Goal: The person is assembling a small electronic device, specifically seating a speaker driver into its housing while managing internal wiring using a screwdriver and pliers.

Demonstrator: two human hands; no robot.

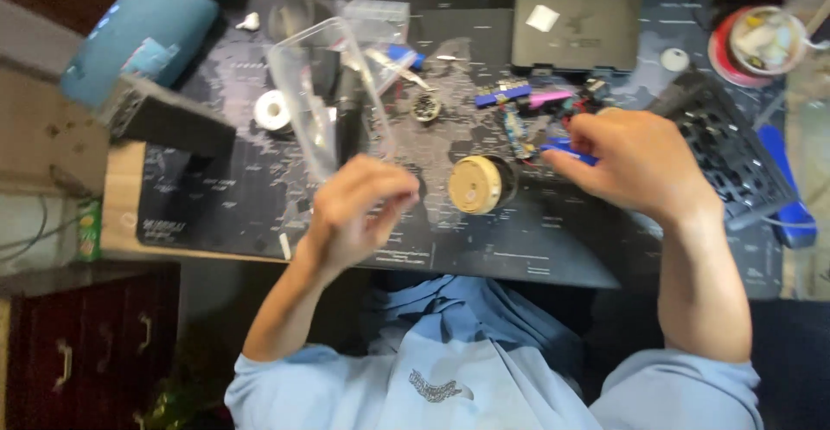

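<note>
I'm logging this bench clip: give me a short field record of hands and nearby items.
left hand: raised over the mat, fingers curled, below a clear plastic lid; contact unclear
right hand: pinching a small blue tool
between hands: round tan tin
surface: dark desk mat
far right: black keyboard frame

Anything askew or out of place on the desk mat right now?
The clear plastic box stands tilted on the desk mat above the left hand, not lying flat. Small parts lie loosely scattered near the right hand. No spill or damage is visible.
</note>
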